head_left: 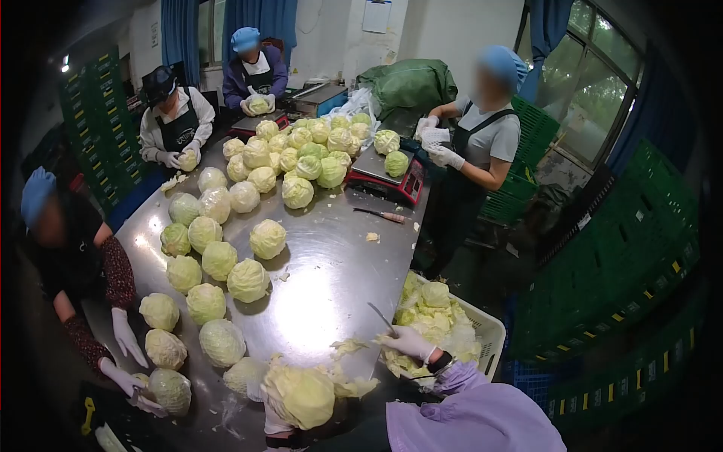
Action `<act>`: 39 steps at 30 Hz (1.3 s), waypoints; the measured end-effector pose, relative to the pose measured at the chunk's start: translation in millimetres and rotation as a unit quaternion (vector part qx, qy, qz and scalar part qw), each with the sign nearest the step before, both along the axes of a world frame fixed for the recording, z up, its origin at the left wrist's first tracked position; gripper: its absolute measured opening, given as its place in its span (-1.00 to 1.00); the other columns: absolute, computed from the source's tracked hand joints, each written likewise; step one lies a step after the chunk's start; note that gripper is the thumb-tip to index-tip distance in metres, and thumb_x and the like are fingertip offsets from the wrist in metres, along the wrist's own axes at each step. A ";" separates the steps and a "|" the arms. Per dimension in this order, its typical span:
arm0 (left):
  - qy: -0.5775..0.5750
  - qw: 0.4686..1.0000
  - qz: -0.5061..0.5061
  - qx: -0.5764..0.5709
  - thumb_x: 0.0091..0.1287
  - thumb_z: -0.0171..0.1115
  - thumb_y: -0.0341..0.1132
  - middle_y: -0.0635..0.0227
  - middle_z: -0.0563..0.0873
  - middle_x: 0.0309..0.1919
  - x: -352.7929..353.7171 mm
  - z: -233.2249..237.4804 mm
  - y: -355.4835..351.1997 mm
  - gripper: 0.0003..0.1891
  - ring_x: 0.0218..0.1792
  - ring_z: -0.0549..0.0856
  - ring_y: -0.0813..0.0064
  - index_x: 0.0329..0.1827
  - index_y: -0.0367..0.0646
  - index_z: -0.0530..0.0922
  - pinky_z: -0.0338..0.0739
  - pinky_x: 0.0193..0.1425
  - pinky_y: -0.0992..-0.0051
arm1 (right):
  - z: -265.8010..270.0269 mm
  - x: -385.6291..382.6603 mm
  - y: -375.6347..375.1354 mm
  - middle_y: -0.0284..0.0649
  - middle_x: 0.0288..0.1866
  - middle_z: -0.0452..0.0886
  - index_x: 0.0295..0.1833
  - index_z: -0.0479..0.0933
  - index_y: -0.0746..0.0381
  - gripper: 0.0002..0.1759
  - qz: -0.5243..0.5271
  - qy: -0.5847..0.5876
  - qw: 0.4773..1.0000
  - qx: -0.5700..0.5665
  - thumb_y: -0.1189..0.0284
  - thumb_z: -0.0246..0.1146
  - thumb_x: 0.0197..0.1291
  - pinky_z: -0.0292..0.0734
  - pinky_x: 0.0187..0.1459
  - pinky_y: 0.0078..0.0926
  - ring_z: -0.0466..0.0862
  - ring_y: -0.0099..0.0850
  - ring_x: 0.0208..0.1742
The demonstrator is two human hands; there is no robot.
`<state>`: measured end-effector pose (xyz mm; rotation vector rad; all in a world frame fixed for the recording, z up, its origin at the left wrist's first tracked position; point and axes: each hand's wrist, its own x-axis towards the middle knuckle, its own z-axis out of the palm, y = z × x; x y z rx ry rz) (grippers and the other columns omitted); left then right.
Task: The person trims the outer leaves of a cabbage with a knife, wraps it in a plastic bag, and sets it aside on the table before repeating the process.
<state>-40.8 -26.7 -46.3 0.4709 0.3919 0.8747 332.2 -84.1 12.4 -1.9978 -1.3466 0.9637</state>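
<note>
View from a head camera, looking down at a steel tabletop (324, 279) covered with cabbage heads, with other gloved workers standing around it. At the near edge, the person's left hand (269, 423), in a white glove, cradles a large pale green cabbage (301, 393) from its lower left side. The fingers are mostly hidden behind the head, but they appear curled against it and holding it. The right hand (407, 343), also gloved, is off to the right of the cabbage and a little further from the person, apart from it. Its fingers are closed around the handle of a knife (382, 318). The blade slants up and to the left, away from the person, with its tip over bare tabletop rather than over the cabbage. Loose leaves (350, 348) lie between the cabbage and the knife hand. Just right of that hand, beside the tabletop, is a white crate (491, 331) filled with trimmed leaves.
</note>
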 end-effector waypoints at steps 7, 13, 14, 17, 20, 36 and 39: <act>0.186 0.971 0.067 0.136 0.41 0.10 -0.26 0.12 0.44 0.27 68.2 -5.2 12.2 -0.51 0.29 0.42 0.22 0.37 -0.16 0.28 0.37 0.32 0.27 | 26.7 -57.5 -28.8 -0.11 0.08 0.60 0.52 -0.01 0.19 -0.15 0.057 0.537 0.841 0.031 0.11 0.25 0.29 0.45 -0.48 -0.72 0.65 -0.54 -0.41; 0.375 0.899 -0.042 0.222 0.47 0.05 -0.08 0.24 0.50 0.22 77.3 89.4 1.1 -0.48 0.25 0.50 0.40 0.38 -0.17 0.29 0.50 0.19 0.34 | -31.2 -76.0 3.4 -0.35 -0.23 0.51 0.19 0.40 0.14 -0.46 -0.096 0.765 0.636 -0.035 -0.06 0.08 0.35 0.33 -0.51 -0.69 0.37 -0.60 -0.45; 0.343 0.927 0.014 0.153 0.48 0.05 -0.11 0.22 0.49 0.22 69.4 55.8 2.1 -0.51 0.24 0.50 0.37 0.34 -0.23 0.33 0.50 0.18 0.38 | -36.9 -69.8 15.1 -0.36 -0.23 0.49 0.18 0.41 0.13 -0.49 -0.126 0.771 0.623 -0.040 -0.03 0.09 0.35 0.32 -0.51 -0.70 0.34 -0.60 -0.46; 0.412 0.872 0.052 0.259 0.44 0.11 -0.09 0.20 0.52 0.20 70.1 29.8 6.9 -0.49 0.22 0.52 0.34 0.30 -0.27 0.38 0.49 0.16 0.41 | -44.7 -47.7 63.7 -0.34 -0.16 0.52 0.17 0.42 0.13 -0.52 -0.192 0.736 0.649 -0.009 0.03 0.15 0.33 0.36 -0.49 -0.70 0.37 -0.60 -0.44; 0.547 0.741 -0.030 0.388 0.23 0.25 0.14 0.09 0.43 0.26 78.7 47.5 9.4 -0.31 0.35 0.36 0.10 0.31 -0.12 0.41 0.28 0.31 0.16 | -53.4 -18.7 127.6 -0.33 -0.15 0.57 0.19 0.42 0.15 -0.48 -0.195 0.689 0.696 0.046 -0.02 0.10 0.34 0.46 -0.51 -0.64 0.48 -0.60 -0.44; 0.640 0.620 0.152 0.428 0.17 0.32 -0.30 -0.12 0.45 0.22 49.2 -12.2 35.4 -0.44 0.31 0.36 -0.15 0.25 -0.25 0.42 0.18 0.45 0.11 | -54.8 -107.5 64.2 0.02 0.01 0.51 0.24 0.36 0.22 -0.31 0.420 -0.116 0.899 0.027 0.03 0.32 0.11 0.50 0.02 -0.17 0.58 -0.02 0.01; 0.692 0.565 0.165 0.419 0.19 0.27 -0.38 -0.15 0.44 0.23 40.2 -0.7 31.0 -0.48 0.36 0.31 -0.13 0.22 -0.37 0.40 0.16 0.46 0.09 | -16.1 -68.8 35.8 -0.02 0.04 0.54 0.16 0.45 0.21 -0.32 0.273 -0.071 0.957 -0.070 -0.05 0.32 0.07 0.54 -0.08 -0.22 0.62 -0.06 -0.06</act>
